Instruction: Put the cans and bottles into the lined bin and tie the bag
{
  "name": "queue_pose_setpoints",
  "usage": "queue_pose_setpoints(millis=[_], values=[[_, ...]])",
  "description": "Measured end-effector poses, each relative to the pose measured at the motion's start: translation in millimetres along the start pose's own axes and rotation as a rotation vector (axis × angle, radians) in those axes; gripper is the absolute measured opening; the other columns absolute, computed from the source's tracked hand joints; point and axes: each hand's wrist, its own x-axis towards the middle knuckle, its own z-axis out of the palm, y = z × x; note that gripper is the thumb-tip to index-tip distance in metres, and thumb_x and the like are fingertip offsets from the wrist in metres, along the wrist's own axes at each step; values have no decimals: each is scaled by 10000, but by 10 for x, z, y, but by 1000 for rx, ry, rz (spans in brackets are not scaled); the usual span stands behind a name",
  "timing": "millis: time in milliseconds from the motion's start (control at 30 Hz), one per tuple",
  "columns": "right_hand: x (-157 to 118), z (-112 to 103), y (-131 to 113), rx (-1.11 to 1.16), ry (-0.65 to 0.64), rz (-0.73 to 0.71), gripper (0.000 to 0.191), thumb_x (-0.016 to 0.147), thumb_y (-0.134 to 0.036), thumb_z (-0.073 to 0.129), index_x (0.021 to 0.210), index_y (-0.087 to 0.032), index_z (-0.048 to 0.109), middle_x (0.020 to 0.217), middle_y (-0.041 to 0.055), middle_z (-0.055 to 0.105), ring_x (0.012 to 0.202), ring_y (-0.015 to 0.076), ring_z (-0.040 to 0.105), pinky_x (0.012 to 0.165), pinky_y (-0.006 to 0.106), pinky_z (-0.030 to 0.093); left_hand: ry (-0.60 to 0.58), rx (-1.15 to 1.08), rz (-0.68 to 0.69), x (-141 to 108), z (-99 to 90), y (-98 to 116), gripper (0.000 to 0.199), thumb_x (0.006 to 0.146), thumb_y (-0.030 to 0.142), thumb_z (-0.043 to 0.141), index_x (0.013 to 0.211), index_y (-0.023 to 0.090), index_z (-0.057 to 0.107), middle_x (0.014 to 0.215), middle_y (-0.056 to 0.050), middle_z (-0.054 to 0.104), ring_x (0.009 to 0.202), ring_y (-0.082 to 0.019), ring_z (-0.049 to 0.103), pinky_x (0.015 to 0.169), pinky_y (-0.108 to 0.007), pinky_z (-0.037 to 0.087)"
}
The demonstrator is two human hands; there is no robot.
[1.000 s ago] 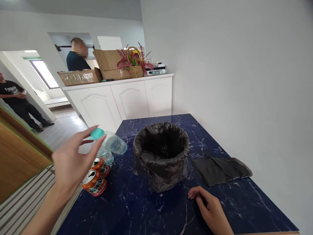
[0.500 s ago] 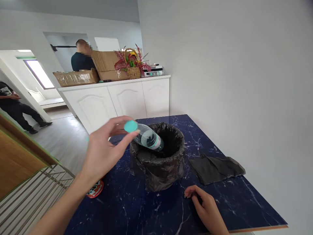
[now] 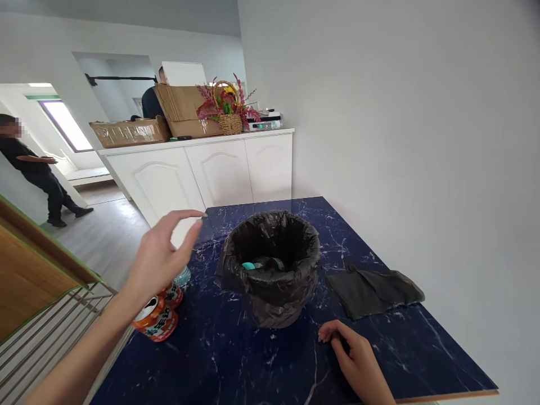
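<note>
A bin lined with a black bag [image 3: 282,298] stands on the blue marbled table [image 3: 236,360]. Inside it lies a clear bottle with a turquoise cap [image 3: 248,265]. My left hand [image 3: 169,247] hovers left of the bin, thumb and fingers apart, holding nothing. Below that hand are an orange-red can [image 3: 158,323], a second can [image 3: 172,293] behind it, and part of a clear bottle [image 3: 183,277]. My right hand [image 3: 350,351] rests on the table right of the bin, its fingers curled; whether anything is inside them is hidden.
A folded black bag [image 3: 373,289] lies at the table's right side. White cabinets [image 3: 228,174] behind carry cardboard boxes [image 3: 130,133] and a flower basket [image 3: 230,124]. A metal rack [image 3: 54,343] is at left. Two people are in the background.
My left hand has let go of the bottle, which dropped into the bin, and has moved back to the left. My right hand stays put. The background people have shifted.
</note>
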Motion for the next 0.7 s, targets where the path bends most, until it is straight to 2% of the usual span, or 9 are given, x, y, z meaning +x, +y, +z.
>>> queue_pose_setpoints(millis=[33,100,167,233,333,433,533,633,700], values=[[-1,1,10,-6,-6,9,308,1027,-381,443,970,-255,718,924,87,748,810,241,742,667,299,542,40,52,-18,24,-27,-143,419,1059,545,503,1310,276,705,1370,-44,741,593,-149,596,684,-340,535],[-4,2,32,-14,-14,23,319,1024,-395,437,976,-256,719,930,89,749,808,237,742,667,298,538,115,170,-24,77,-76,-460,427,1060,472,464,1330,221,680,1378,-94,721,865,-239,692,907,-407,550],[-10,4,55,-18,-13,24,315,1019,-396,438,980,-257,718,940,91,750,835,240,747,691,300,544,152,274,-29,122,-112,-779,468,1036,439,442,1329,152,668,1352,-160,712,1176,-338,663,1109,-488,475],[-15,8,74,-29,-10,24,311,1014,-392,440,980,-257,719,944,90,750,830,238,743,693,301,544,86,346,-96,143,-125,-1052,552,1018,474,441,1369,100,644,1369,-217,689,1323,-399,598,1165,-539,431],[-17,16,92,-43,-11,25,311,1016,-385,434,971,-258,714,948,83,745,831,233,737,695,297,545,-121,388,-203,119,-92,-1311,677,1029,562,415,1467,75,581,1458,-256,643,1361,-433,593,1138,-552,451],[-14,20,95,-45,-9,13,312,1027,-377,424,980,-258,708,955,78,744,856,230,739,721,294,549,-259,381,-246,52,-16,-1408,694,1049,608,379,1480,101,579,1301,-220,746,1159,-421,719,966,-508,545],[-14,18,96,-49,-9,4,301,1028,-366,429,998,-255,707,961,75,747,856,226,736,723,288,546,-280,367,-264,-12,40,-1408,634,1070,585,378,1459,130,586,1118,-165,807,947,-381,776,814,-448,568],[-17,20,112,-55,-7,11,301,1025,-360,424,993,-254,704,953,75,746,834,222,730,696,280,540,-155,313,-215,-27,14,-1286,553,1087,542,432,1450,154,583,1215,-162,796,1069,-376,778,868,-457,588],[-16,25,129,-52,-6,5,298,1022,-351,423,984,-254,702,951,76,746,853,226,735,702,280,542,57,206,-150,-3,-59,-1088,496,1077,501,518,1434,164,591,1282,-148,784,1134,-352,776,934,-474,608]])
